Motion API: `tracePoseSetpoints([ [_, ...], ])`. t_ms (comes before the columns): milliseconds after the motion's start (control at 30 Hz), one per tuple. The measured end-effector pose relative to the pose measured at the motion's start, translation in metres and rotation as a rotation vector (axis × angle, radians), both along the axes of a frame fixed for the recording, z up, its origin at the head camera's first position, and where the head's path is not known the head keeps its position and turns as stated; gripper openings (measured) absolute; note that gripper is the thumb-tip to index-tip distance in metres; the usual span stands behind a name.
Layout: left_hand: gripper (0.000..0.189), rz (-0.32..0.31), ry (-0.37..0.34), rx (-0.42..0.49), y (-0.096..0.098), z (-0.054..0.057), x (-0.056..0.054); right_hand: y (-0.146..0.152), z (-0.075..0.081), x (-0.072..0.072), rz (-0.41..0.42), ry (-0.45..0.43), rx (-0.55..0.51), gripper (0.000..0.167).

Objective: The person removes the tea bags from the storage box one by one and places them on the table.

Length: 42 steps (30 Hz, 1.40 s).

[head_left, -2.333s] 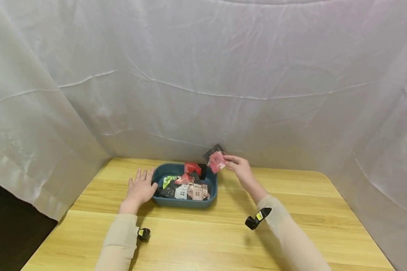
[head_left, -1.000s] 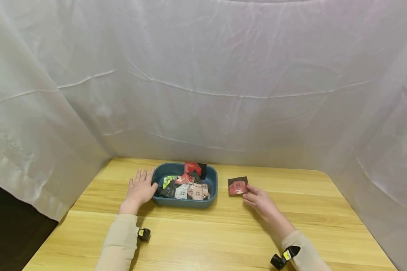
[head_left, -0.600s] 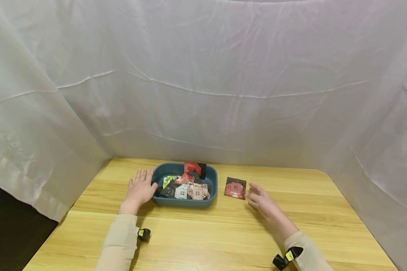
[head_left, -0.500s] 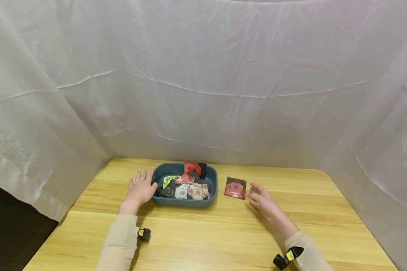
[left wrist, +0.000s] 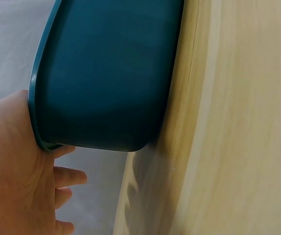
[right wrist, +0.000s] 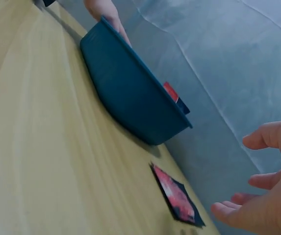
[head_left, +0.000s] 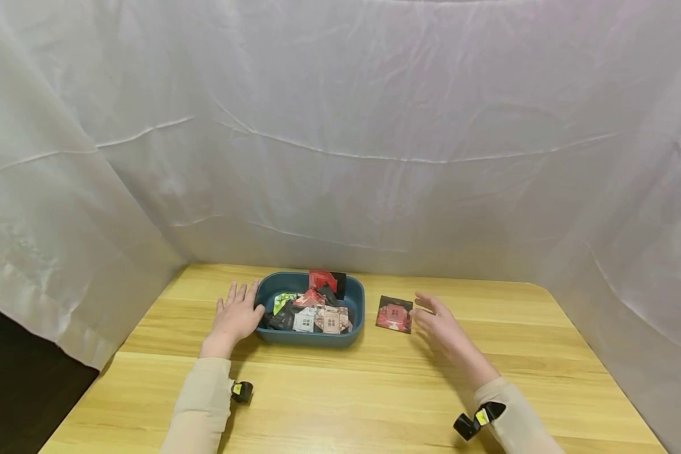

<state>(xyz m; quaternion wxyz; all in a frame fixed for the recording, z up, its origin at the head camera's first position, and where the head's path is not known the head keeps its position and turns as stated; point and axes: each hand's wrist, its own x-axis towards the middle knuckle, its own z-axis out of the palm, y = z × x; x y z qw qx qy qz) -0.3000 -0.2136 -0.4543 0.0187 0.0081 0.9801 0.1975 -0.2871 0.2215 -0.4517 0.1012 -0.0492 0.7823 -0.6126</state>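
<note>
A flat square sachet (head_left: 394, 314), red and black with a small printed label, lies on the table to the right of the blue tub (head_left: 309, 340). Just right of it hovers my right hand (head_left: 445, 328); its fingers are loosely spread and hold nothing, and the right wrist view shows them apart from the sachet. My left hand (head_left: 235, 318) rests against the tub's left end, thumb over the rim and the other fingers extended outside. Inside the tub lie several sachets: a green one (head_left: 284, 301), a white one (head_left: 303, 321), a pinkish one (head_left: 331, 321), plus red and black ones.
The wooden table (head_left: 329, 403) ends at a pale curtain (head_left: 340, 189) behind the tub, with more curtain at both sides. A red and black sachet (head_left: 326, 282) leans up over the tub's back rim. Each sleeve carries a black wrist camera (head_left: 241, 391).
My right hand brought the red and black sachet from above the tub's back right corner, laid it on the table and let go, now slightly raised beside it. The left hand stayed put.
</note>
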Motion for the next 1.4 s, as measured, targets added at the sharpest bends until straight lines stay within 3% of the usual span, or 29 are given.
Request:
tracePoseSetpoints([
  [167,0.065,0.002,0.005,-0.004,0.0,0.001,0.0,-0.013,0.009,-0.006,0.013,0.058,0.058,0.064],
  [833,0.065,-0.003,0.011,0.001,0.001,0.001,0.0,-0.085,0.017,-0.041,0.028,0.132,0.043,0.054],
  [933,0.065,-0.002,0.01,0.0,0.001,0.002,0.0,-0.099,0.027,-0.04,0.038,0.137,0.036,0.054],
  [1067,0.065,-0.003,0.008,-0.003,0.001,0.002,0.0,-0.114,0.026,-0.047,0.011,0.16,0.051,0.052],
  [1167,0.065,-0.002,0.006,-0.003,0.001,0.002,0.0,-0.121,0.019,-0.059,-0.016,0.191,0.093,0.05],
  [1400,0.065,0.001,0.011,-0.01,-0.001,0.002,0.0,-0.135,0.021,-0.073,-0.012,0.227,0.205,0.049],
])
